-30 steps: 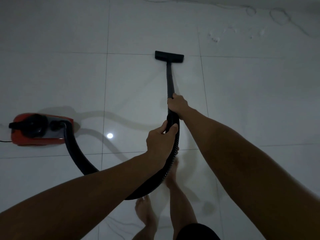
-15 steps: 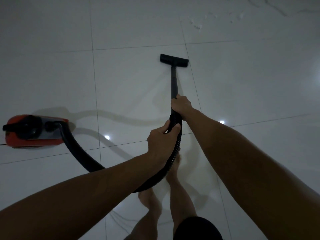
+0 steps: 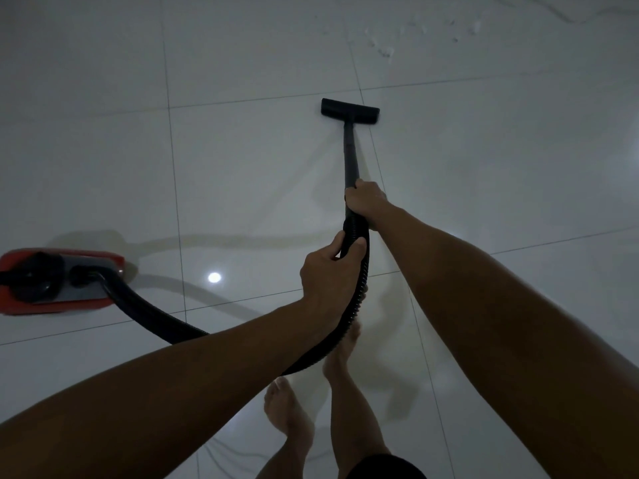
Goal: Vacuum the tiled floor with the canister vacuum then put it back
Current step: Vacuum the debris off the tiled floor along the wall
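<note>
A red canister vacuum [image 3: 65,304] with a black top sits on the white tiled floor [image 3: 242,167] at the left edge. Its black ribbed hose [image 3: 155,319] curves from the canister under my left arm up to the black wand [image 3: 351,153]. The flat black floor head [image 3: 350,111] rests on the tiles ahead, beside a grout line. My right hand [image 3: 364,198] grips the wand just above the hose joint. My left hand [image 3: 328,271] is closed around the ribbed hose right below it.
My bare feet [image 3: 287,406] stand on the tiles under the hose. Small pale debris [image 3: 385,50] lies scattered at the far right, past the floor head. A thin cord [image 3: 235,452] lies on the floor near my feet. A ceiling light reflects on the tile [image 3: 214,277].
The floor head has slid a little to the right across the tiles, close to the grout line. My feet have stepped forward. Both hands keep the same grip.
</note>
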